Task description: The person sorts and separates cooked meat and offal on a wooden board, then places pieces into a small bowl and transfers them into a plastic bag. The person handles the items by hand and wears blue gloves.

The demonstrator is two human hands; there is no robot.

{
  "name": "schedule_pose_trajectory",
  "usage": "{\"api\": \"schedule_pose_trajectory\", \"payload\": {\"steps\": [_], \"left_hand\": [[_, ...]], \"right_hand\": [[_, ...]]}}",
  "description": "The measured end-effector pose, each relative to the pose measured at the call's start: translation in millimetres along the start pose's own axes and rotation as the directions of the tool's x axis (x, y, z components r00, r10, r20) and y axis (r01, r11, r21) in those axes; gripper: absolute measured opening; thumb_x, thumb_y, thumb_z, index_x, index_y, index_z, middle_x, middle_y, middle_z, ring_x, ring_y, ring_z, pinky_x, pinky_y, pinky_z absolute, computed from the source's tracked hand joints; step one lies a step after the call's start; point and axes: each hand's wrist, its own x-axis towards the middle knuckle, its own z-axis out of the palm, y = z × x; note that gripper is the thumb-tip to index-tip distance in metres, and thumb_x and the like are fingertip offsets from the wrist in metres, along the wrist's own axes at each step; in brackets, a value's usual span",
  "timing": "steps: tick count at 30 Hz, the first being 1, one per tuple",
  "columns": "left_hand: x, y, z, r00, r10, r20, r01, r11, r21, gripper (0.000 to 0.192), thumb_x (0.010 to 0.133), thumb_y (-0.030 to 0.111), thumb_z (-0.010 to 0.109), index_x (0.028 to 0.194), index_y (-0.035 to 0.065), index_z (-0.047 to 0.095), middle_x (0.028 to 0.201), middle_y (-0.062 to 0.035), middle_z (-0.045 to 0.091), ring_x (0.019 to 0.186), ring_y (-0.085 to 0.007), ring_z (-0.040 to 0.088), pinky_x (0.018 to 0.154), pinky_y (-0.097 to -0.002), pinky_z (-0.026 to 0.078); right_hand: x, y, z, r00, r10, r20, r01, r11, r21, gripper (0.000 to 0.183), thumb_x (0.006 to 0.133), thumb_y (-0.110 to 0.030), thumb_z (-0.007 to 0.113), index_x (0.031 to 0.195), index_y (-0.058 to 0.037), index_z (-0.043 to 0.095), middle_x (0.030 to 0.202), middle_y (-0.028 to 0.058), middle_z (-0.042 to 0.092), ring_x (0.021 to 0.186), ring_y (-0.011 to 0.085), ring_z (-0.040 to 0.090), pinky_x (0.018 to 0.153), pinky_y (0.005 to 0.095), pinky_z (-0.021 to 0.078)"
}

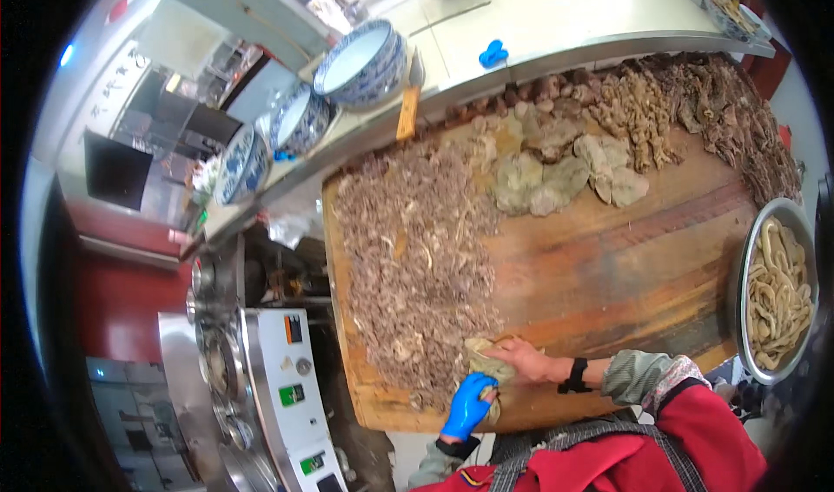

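My left hand (466,406), in a blue glove, grips the lower part of a pale, limp, folded piece (485,360) at the near edge of the wooden board (606,274). Whether this piece is cooked stomach or a cloth I cannot tell. On its upper right side rests my right hand (524,358), bare, with its fingers over it; their tips are partly hidden. A broad spread of chopped cooked meat (417,264) covers the board's left part, right up to the piece and the blue glove.
Whole pale stomach pieces (541,182), chicken feet (632,114) and dark meat strips (723,114) line the far side. A metal bowl of intestines (775,296) stands right. A cleaver (409,111) and patterned bowls (358,68) sit on the counter (560,3). Left is a stove (277,388).
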Motion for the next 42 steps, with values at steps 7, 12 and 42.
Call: {"api": "schedule_pose_trajectory", "payload": {"steps": [7,12,42], "left_hand": [[27,61,-6,0.989,0.141,-0.054,-0.146,0.983,-0.109,0.033,0.082,0.008,0.071,0.114,0.0096,0.068,0.11,-0.0123,0.061,0.105,-0.0298,0.059,0.093,-0.0373,0.047],[65,67,21,0.966,0.258,0.027,-0.254,0.963,-0.091,0.035,0.083,0.01,0.071,0.117,0.0112,0.067,0.112,-0.0126,0.062,0.108,-0.03,0.059,0.095,-0.0373,0.046],[208,96,142,0.904,0.426,0.043,-0.426,0.884,0.191,0.053,0.074,0.02,0.076,0.125,0.0123,0.061,0.132,-0.017,0.053,0.12,-0.0366,0.051,0.102,-0.046,0.04]], "right_hand": [[-54,14,-103,0.943,0.052,-0.329,-0.042,0.998,0.037,0.075,0.059,-0.011,0.077,0.13,-0.0158,0.053,0.118,0.0157,0.058,0.109,0.0376,0.054,0.092,0.0469,0.0439],[-77,41,-100,0.889,0.316,-0.331,-0.389,0.903,-0.183,0.071,0.061,-0.01,0.072,0.129,-0.0127,0.054,0.119,0.014,0.058,0.103,0.0364,0.054,0.093,0.0457,0.043],[-296,-36,-186,0.914,0.221,-0.341,-0.263,0.961,-0.083,0.045,0.079,-0.012,0.065,0.123,-0.0104,0.059,0.123,0.0146,0.058,0.11,0.0356,0.056,0.092,0.0438,0.0471]]}}
